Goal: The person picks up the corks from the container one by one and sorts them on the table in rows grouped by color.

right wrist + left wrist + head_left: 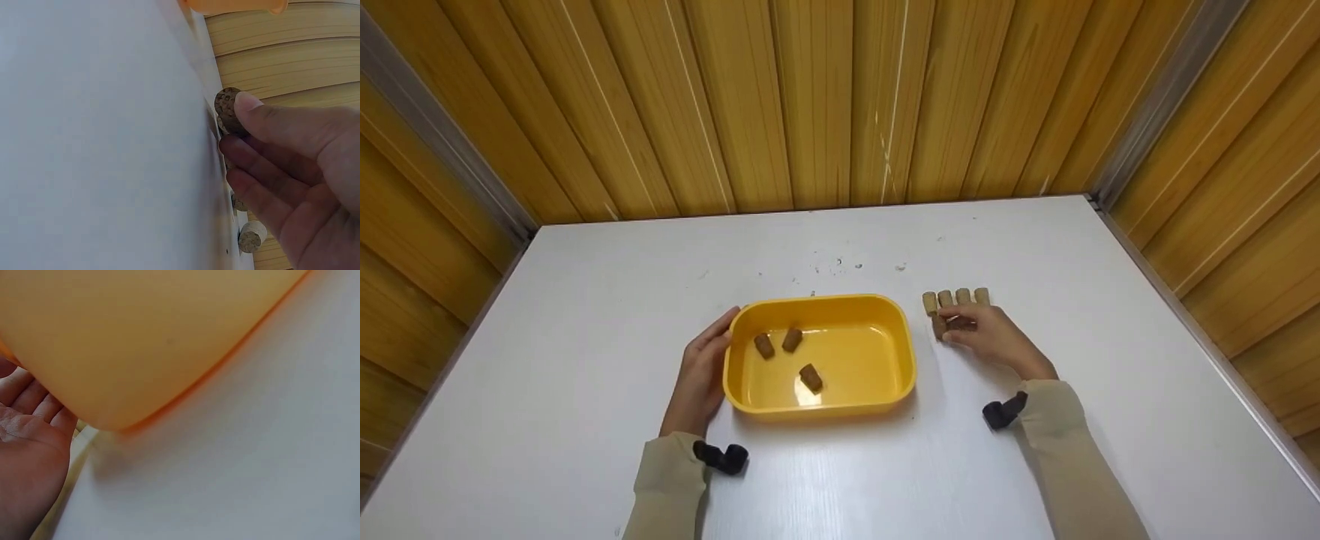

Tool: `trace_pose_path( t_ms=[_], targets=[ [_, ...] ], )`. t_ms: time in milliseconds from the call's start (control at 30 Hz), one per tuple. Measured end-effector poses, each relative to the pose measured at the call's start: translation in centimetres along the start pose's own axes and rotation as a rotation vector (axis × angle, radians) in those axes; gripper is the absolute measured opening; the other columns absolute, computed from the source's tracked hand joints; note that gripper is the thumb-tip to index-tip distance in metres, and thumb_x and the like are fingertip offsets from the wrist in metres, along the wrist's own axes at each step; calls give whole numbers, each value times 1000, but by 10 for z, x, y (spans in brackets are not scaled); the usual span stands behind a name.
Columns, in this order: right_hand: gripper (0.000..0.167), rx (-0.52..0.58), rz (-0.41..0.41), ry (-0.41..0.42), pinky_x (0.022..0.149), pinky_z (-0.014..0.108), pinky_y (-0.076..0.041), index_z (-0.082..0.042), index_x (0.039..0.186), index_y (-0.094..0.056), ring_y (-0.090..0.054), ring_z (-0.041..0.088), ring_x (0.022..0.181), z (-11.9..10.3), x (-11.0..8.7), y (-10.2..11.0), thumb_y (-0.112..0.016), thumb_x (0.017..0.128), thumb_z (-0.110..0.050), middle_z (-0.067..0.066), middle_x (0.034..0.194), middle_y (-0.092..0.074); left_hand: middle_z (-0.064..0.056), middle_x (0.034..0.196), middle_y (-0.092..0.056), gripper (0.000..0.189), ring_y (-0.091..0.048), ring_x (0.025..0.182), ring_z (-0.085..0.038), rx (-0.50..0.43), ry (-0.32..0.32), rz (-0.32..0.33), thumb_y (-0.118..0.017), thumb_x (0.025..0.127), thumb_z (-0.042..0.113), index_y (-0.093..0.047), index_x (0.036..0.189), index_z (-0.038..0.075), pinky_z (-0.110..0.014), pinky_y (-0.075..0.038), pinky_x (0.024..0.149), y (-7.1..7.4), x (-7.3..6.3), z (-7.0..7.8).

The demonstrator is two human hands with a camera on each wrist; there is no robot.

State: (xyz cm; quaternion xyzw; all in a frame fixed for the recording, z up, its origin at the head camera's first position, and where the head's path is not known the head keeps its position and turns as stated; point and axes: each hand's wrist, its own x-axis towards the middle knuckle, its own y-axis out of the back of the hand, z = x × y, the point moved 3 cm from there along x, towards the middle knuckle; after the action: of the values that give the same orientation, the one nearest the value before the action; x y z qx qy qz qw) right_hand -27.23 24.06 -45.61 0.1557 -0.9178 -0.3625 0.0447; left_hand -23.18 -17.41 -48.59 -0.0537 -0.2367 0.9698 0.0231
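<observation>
My left hand holds the left side of a yellow plastic tray, its fingers by the outer wall and rim. Part of that hand shows beside the tray's blurred wall in the left wrist view. Three brown corks lie scattered inside the tray. To the right of it, my right hand pinches a dark brown cork between thumb and fingers, just in front of a row of paler corks. My fingers partly hide that row.
All this is on a white table with small dark marks toward the back. Yellow wood-look panels rise behind the table and along both sides. A black wrist camera is worn at each cuff.
</observation>
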Motion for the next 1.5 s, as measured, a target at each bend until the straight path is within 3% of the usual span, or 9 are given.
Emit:
trace_pose_path(
  t_ms=[533,1500],
  targets=[
    [42,-36,-29,-7,103,48,-47,-8,127,-63,-59,30,113,-2,1,1,-70,85,-12,13,121,-65,-1,152,-39,47,-37,141,-13,1,8,4,-42,100,9,-37,147,6,-22,-41,108,0,0,0],
    [43,39,-32,-21,102,45,-48,-8,125,-64,-61,30,114,4,1,0,-72,83,-10,13,120,-66,-1,153,-38,47,-34,142,-13,26,10,19,-42,100,9,-39,146,8,-21,-40,108,-1,0,0]
  ],
)
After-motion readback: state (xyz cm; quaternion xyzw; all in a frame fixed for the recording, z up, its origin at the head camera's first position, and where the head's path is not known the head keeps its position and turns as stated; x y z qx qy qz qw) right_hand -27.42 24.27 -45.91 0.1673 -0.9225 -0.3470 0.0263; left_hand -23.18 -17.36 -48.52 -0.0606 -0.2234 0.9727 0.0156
